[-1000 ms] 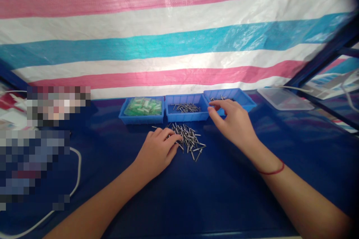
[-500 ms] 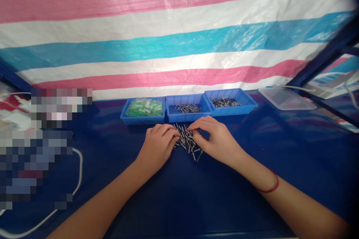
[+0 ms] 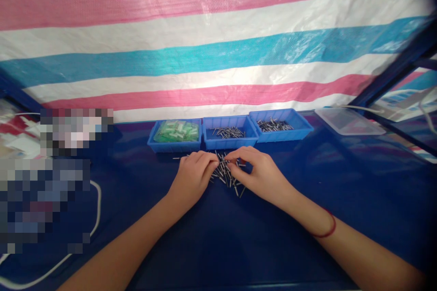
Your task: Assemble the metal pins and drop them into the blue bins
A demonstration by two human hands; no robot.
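A loose pile of slim metal rivets [image 3: 223, 175] lies on the dark blue surface [image 3: 218, 241], between the person's two hands and just in front of a row of blue bins. The left hand [image 3: 191, 173] rests over the pile's left side, its fingers bent and pressed together, the thumb close under the index finger; whether a rivet is caught inside that curl cannot be told. A thin shank [image 3: 176, 158] pokes out past the knuckles on the far left, and its other end is hidden. The right hand [image 3: 261, 170] comes in from the other side with thumb and index finger brought nearly together over the pile, and it is too small to tell whether they pinch a rivet or only touch one. The rivets look light, stiff and hard to harm, with smooth shanks that are likely to roll or slip, and their crossed lie may make neighbours drag along. The thicker sleeve probably gives thumb and forefinger a surer hold than the thin stem, best taken on a piece lying at the pile's edge. Behind, the left bin [image 3: 175, 147] holds a clear packet [image 3: 177, 131] of green and white contents, while the middle bin [image 3: 231, 142] and the right bin [image 3: 287, 135] each contain more such metal pieces. A red band [image 3: 330, 228] circles the right wrist.
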